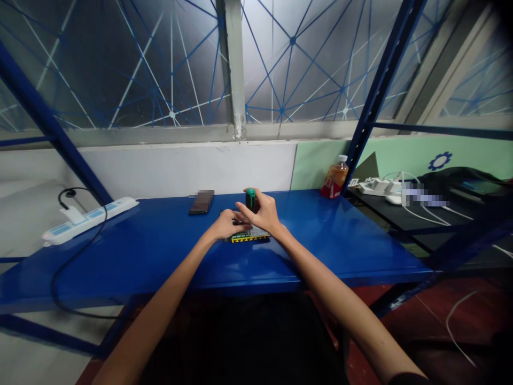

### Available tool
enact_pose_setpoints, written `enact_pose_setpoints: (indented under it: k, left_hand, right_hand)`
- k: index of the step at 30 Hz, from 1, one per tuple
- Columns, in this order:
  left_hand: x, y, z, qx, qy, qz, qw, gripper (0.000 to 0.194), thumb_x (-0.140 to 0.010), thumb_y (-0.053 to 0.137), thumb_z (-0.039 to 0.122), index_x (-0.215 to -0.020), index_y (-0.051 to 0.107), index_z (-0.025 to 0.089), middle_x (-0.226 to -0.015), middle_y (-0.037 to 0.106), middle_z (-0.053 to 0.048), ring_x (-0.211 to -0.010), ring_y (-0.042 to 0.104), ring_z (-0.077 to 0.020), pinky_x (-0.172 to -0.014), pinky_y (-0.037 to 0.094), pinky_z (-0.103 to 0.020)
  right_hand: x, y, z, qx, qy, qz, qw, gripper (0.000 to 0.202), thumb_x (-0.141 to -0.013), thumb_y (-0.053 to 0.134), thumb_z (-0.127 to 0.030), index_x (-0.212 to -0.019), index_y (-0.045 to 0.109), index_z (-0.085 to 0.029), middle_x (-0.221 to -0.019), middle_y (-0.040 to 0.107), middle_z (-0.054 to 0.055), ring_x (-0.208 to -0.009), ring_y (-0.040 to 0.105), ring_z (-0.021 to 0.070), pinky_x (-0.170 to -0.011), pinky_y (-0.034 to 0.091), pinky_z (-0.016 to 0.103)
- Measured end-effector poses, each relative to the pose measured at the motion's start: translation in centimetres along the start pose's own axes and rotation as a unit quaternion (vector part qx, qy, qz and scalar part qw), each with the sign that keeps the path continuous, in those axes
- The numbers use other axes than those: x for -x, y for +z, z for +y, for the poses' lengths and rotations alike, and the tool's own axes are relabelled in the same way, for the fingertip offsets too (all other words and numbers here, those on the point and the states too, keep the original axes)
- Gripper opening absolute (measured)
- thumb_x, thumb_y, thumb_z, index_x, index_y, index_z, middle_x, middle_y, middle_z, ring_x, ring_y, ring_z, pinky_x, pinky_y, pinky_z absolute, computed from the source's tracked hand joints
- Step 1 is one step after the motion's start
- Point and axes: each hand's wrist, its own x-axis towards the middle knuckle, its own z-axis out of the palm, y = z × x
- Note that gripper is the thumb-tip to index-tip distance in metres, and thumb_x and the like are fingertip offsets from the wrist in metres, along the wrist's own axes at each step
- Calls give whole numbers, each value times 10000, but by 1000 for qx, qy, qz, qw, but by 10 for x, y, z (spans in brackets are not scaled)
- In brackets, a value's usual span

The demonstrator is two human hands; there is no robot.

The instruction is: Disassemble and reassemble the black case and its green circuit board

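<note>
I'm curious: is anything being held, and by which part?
The right hand holds a likely screwdriver by its green-topped handle; whether the left hand holds anything is hidden.

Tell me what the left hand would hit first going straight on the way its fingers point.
Probably the screwdriver, whose lower end looks close to the fingertips of the left hand. Depth is unclear here, so it might brush the right hand first.

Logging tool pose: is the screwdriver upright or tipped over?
Upright. The screwdriver has its green end up in the right hand, above the yellow-edged board.
</note>
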Motion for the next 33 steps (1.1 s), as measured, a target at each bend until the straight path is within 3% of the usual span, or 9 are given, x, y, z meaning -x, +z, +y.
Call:
enact_pose_setpoints:
  k: [9,17,26,33]
  left_hand:
    - [1,1,-1,2,22,6,1000,251,-746,712,392,-708,731,145,-811,746,-83,-804,671,-222,-715,511,-301]
    - [-1,4,-3,24,24,57,998,249,-721,728,382,-736,747,135,-775,754,-83,-766,692,-229,-748,524,-333]
    - [-2,4,-6,16,2,44,999,247,-749,693,369,-767,766,134,-823,763,-87,-828,703,-251,-793,540,-350]
    - [-1,2,-3,14,36,13,999,254,-785,663,368,-820,775,143,-866,764,-77,-892,700,-251,-856,525,-344]
  right_hand:
    - [1,3,8,-20,9,-11,1000,324,-814,556,-357,-1096,605,-206,-595,550,-26,-531,510,131,-541,400,251]
    - [2,5,8,-15,17,4,1000,378,-801,591,-420,-1124,590,-224,-636,574,-21,-537,510,123,-529,385,248]
    - [1,0,2,23,11,-8,1000,417,-811,593,-501,-1118,591,-218,-610,548,-21,-540,495,128,-536,376,262]
    - [3,3,7,15,-13,-8,1000,364,-853,540,-416,-1144,547,-197,-643,570,-23,-548,521,120,-551,404,246]
